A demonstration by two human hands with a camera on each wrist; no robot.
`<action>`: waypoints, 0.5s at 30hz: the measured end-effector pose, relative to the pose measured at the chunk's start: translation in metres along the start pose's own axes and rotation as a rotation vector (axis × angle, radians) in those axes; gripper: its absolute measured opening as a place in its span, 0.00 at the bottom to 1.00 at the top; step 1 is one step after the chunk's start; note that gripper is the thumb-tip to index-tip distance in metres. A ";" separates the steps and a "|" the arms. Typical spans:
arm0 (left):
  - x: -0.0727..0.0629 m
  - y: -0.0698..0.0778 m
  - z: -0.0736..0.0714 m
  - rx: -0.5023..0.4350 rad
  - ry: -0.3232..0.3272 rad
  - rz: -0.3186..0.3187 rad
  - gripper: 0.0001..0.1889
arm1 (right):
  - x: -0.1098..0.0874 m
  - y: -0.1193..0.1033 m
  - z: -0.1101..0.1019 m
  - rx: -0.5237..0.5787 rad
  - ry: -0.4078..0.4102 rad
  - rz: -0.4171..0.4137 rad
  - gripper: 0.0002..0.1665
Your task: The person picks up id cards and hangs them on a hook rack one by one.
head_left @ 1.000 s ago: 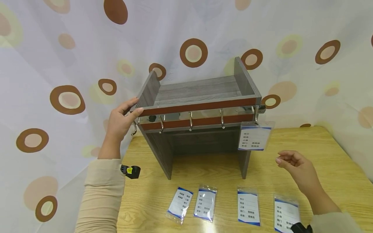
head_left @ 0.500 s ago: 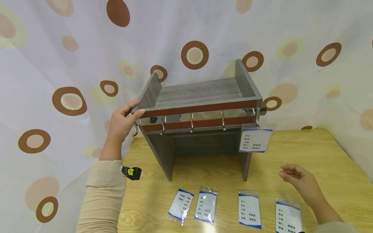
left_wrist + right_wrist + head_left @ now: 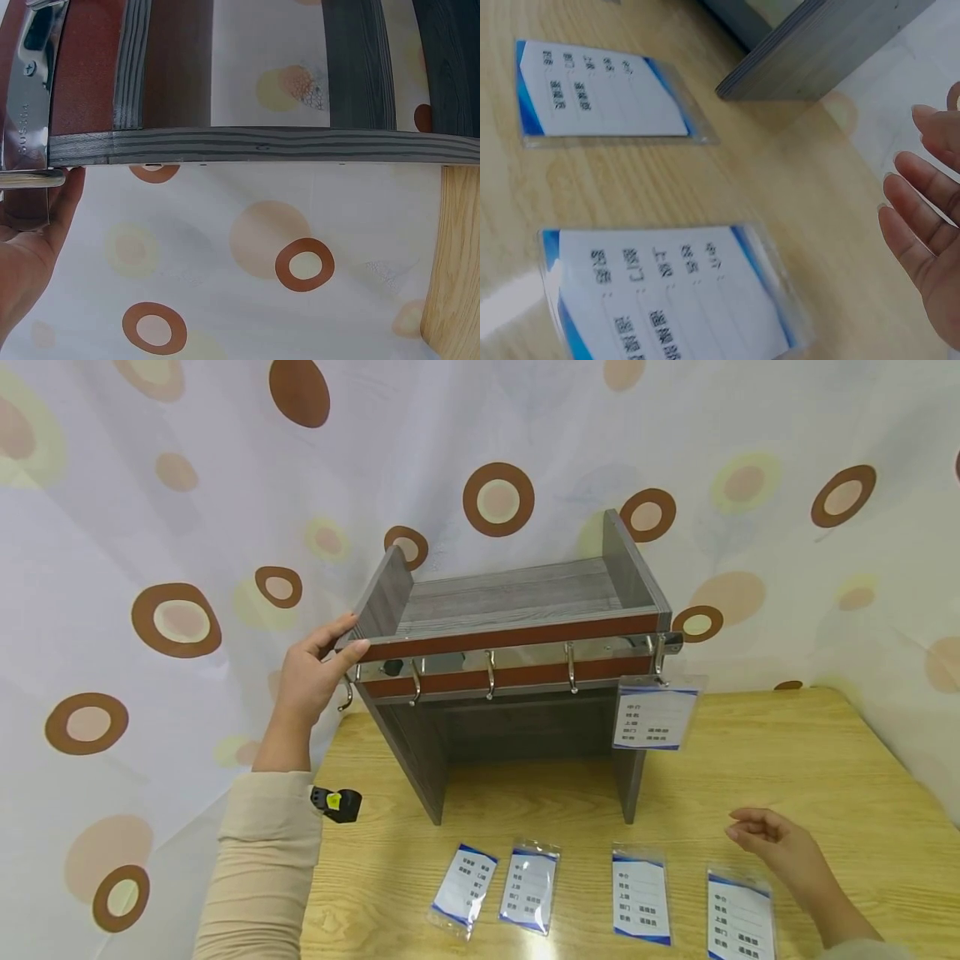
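Note:
My left hand [image 3: 307, 681] grips the front left corner of a grey wooden shelf [image 3: 517, 589], thumb on the front edge and fingers at the side. In the left wrist view, that hand [image 3: 30, 259] is partly hidden behind the metal hook rail [image 3: 26, 112]. A clear-sleeved name badge [image 3: 656, 718] hangs from the rightmost hook of the rail. My right hand [image 3: 783, 852], fingers loosely curled, holds nothing above the table, close to the rightmost badge [image 3: 740, 914]. The right wrist view shows this hand [image 3: 934, 217] apart from two badges lying on the wood.
Three more badges lie in front of the shelf: one tilted [image 3: 465, 885], another beside it [image 3: 529, 889], and one further right [image 3: 640, 897]. Several hooks along the rail bear no badge. A spotted curtain [image 3: 480, 427] stands behind the wooden table [image 3: 795, 735].
My right hand has moved down and slightly right, away from the hanging badge and towards the rightmost badge on the table. The left hand stays on the shelf corner.

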State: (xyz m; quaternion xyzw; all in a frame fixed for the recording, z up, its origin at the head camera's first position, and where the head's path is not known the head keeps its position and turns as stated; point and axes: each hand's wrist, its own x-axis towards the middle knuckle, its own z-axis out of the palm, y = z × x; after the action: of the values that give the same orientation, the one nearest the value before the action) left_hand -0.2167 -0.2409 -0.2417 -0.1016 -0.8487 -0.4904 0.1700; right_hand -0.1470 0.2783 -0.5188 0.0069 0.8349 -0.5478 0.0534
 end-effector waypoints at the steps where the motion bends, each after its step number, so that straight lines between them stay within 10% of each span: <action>1: 0.000 0.000 0.000 0.002 0.000 0.000 0.26 | 0.001 0.004 0.000 -0.012 0.001 0.026 0.30; 15: 0.000 0.000 0.000 0.005 -0.002 0.004 0.26 | -0.019 0.012 0.004 -0.165 -0.065 0.152 0.35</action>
State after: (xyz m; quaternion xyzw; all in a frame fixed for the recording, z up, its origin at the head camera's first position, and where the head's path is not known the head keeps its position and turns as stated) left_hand -0.2166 -0.2405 -0.2419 -0.1035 -0.8499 -0.4877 0.1706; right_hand -0.1272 0.2801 -0.5299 0.0481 0.8720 -0.4715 0.1224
